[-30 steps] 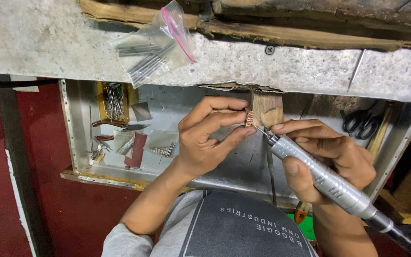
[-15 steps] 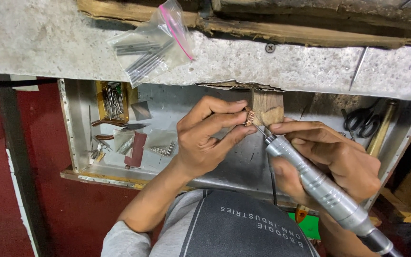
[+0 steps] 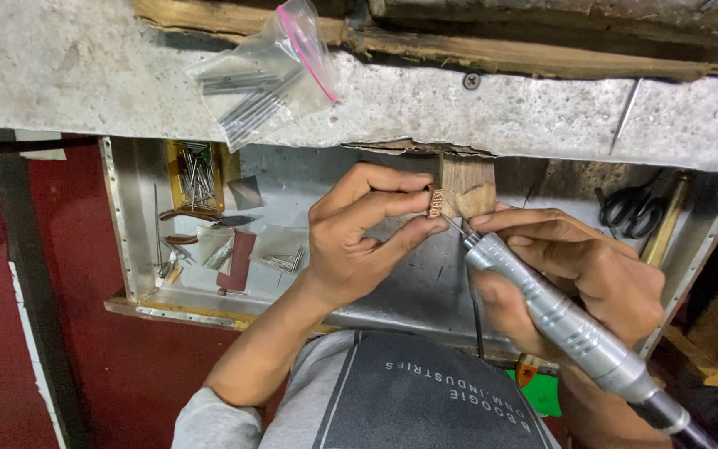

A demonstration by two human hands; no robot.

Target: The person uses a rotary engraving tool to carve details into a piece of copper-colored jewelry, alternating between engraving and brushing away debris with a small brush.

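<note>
Engraving looks underway: left hand [image 3: 359,241] pinches a small copper piece [image 3: 436,202] against the wooden peg [image 3: 467,185], right hand [image 3: 575,278] grips the rotary tool [image 3: 558,320], needing steady, light strokes.

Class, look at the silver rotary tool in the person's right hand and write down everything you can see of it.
The rotary tool is a slim, pen-shaped handpiece that looks like brushed silver metal, with ringed grooves along the middle and a darker end running off toward the lower right. A thin bit sticks out of its tapered nose. It lies slanted, nose up and to the left, gripped by the right hand. The bit tip meets a small reddish-brown piece pinched by the left hand against a wooden block.
</note>
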